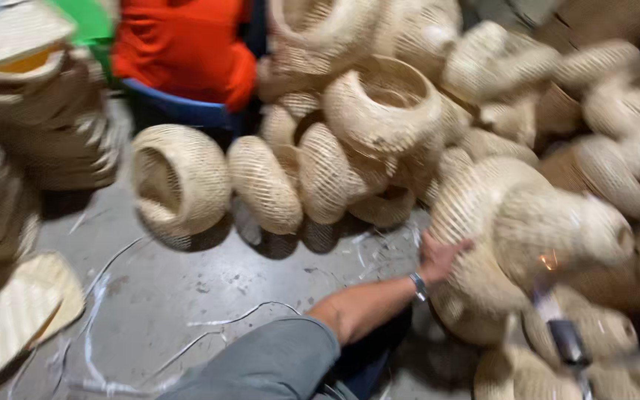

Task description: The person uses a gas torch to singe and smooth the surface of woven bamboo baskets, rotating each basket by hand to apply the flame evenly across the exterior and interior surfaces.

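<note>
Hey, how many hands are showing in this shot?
1. The hand, wearing a wristwatch, lies against a big woven basket right of centre. Another may be hidden out of frame.

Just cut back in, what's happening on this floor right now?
A person in a grey sleeve reaches one hand, wearing a wrist bracelet, onto a large pale woven bamboo basket shell at the edge of a heap of similar round woven shells. Which hand it is cannot be told. Another round woven shell lies apart on the grey concrete floor. Someone in an orange top sits behind.
</note>
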